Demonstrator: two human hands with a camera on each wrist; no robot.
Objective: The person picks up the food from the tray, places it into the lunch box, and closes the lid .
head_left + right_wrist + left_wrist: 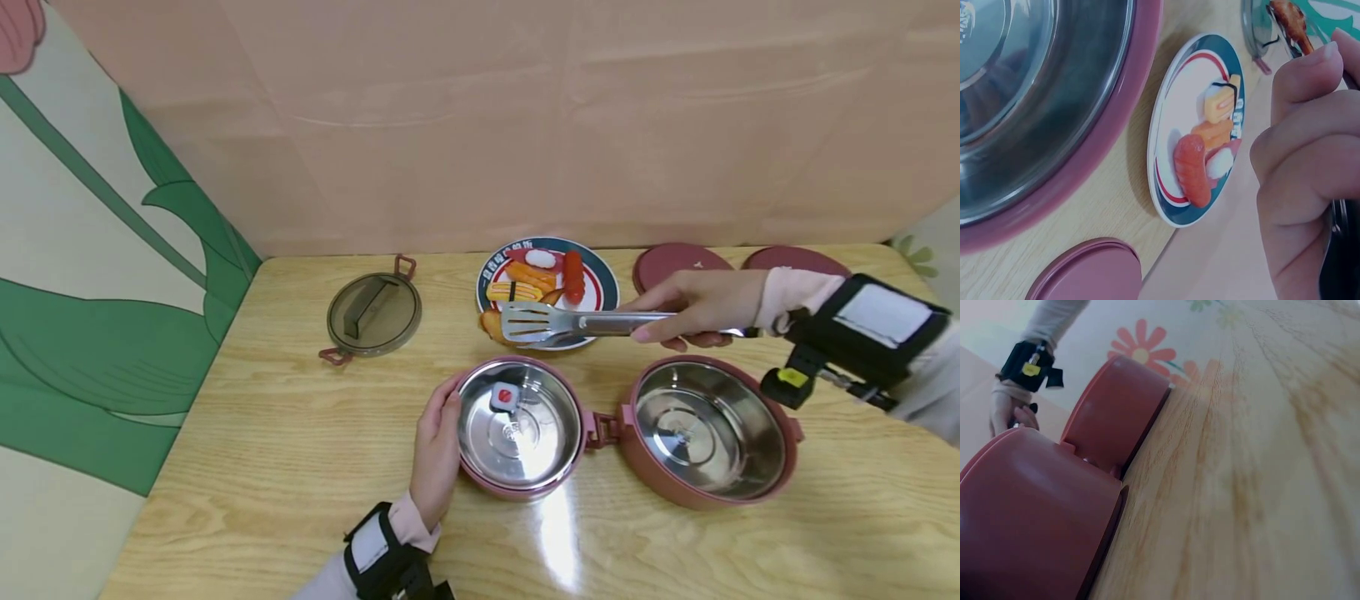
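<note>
My right hand (pixel 697 308) grips metal tongs (pixel 592 322) above the near edge of the plate. At their slotted end is a toy chicken drumstick (pixel 1291 22), partly covered by the tongs in the head view. My left hand (pixel 435 450) rests against the left outer side of the smaller pink pot (pixel 517 492). In that steel-lined pot lies a small white piece with a red centre (pixel 505 397). The plate (pixel 606 283) holds toy food: a red sausage (pixel 573 277), a yellow striped piece (pixel 513 292), an orange piece (pixel 531 275) and a red-and-white piece (pixel 540 259).
A larger pink pot (pixel 708 492) stands right of the smaller one, their handles adjoining. Two dark red lids (pixel 675 258) lie at the back right, partly behind the right hand. At the left lies a glass lid (pixel 375 315) with a dark handle. The wall borders the table's back edge.
</note>
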